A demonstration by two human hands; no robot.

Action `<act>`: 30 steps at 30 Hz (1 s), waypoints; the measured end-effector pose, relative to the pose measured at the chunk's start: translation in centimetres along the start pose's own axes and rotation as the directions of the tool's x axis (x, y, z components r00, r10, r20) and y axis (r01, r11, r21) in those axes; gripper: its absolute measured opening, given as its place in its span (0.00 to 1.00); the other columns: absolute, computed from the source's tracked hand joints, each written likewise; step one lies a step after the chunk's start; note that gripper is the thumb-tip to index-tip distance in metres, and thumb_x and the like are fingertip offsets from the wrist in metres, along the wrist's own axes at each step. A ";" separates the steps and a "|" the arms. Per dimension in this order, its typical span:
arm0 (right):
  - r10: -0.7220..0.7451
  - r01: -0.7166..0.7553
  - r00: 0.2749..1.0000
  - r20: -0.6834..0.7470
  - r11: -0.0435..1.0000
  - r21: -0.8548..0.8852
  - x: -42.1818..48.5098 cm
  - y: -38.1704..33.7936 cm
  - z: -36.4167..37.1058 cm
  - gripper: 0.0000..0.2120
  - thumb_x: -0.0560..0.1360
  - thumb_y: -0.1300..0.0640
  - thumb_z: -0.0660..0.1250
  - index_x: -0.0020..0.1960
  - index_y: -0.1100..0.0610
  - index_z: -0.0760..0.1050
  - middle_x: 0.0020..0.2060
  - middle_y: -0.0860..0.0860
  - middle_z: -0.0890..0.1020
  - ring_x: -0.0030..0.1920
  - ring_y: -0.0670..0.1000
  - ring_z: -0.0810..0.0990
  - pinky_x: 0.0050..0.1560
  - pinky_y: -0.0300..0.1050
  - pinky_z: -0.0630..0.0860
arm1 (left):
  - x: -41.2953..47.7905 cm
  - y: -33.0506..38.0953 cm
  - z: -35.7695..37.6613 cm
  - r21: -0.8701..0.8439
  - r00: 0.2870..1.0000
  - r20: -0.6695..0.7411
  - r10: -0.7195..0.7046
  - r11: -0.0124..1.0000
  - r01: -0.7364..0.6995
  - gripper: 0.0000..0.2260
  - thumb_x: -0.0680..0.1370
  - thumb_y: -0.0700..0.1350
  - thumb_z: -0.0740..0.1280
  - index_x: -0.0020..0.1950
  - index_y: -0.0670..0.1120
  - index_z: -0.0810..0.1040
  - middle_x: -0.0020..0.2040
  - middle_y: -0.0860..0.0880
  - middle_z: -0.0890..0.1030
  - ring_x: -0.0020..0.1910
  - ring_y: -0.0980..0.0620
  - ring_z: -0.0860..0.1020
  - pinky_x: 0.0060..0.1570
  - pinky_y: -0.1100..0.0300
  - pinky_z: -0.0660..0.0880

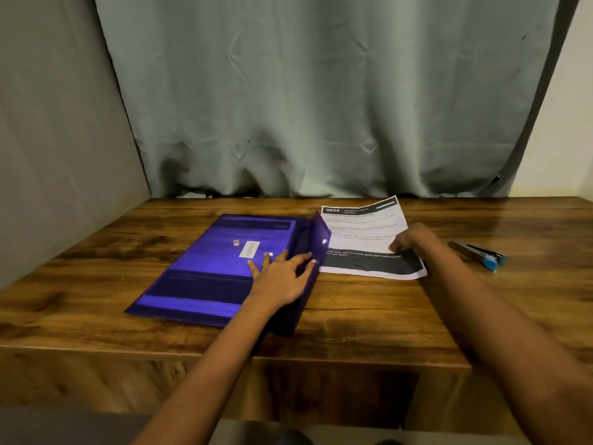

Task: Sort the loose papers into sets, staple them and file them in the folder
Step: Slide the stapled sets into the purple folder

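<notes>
Now my left hand (282, 277) lies open on the folder (205, 271). Right hand (414, 240) pinches the papers (362, 226) just beside.

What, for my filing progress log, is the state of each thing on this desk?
Purple plastic folder: flat on the wooden table, flap lifted open.
White printed papers: outside the folder, beside its open side, far corner raised.
Black and blue stapler: lying on the table, untouched.
Left hand: fingers straight, resting on the folder at the flap.
Right hand: fingers curled, gripping the papers.
</notes>
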State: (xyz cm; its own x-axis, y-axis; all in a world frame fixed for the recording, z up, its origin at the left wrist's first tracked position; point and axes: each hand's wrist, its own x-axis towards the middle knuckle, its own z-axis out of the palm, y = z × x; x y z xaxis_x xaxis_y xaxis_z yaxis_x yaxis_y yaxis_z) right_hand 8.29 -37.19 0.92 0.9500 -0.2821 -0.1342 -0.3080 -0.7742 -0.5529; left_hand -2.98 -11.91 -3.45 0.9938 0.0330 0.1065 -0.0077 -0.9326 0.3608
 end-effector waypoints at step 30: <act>0.059 0.328 0.881 -0.470 0.641 0.694 -2.0 -0.4 -0.5 0.16 0.76 0.65 0.64 0.64 0.60 0.74 0.61 0.57 0.78 0.60 0.56 0.77 0.54 0.41 0.73 | 0.3 3.3 1.4 0.089 0.987 -0.011 -0.159 0.983 0.159 0.30 0.74 0.69 0.58 0.74 0.59 0.63 0.78 0.44 0.52 0.75 0.33 0.45 0.64 0.27 0.37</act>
State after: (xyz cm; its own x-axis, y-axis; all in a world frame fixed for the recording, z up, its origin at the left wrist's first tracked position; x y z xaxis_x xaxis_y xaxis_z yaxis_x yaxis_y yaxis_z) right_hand 6.51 -36.62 1.84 0.7942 -0.5600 0.2358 0.1500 -0.1954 -0.9692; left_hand -2.53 -15.47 -3.51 0.9811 0.1847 0.0580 0.1605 -0.9437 0.2893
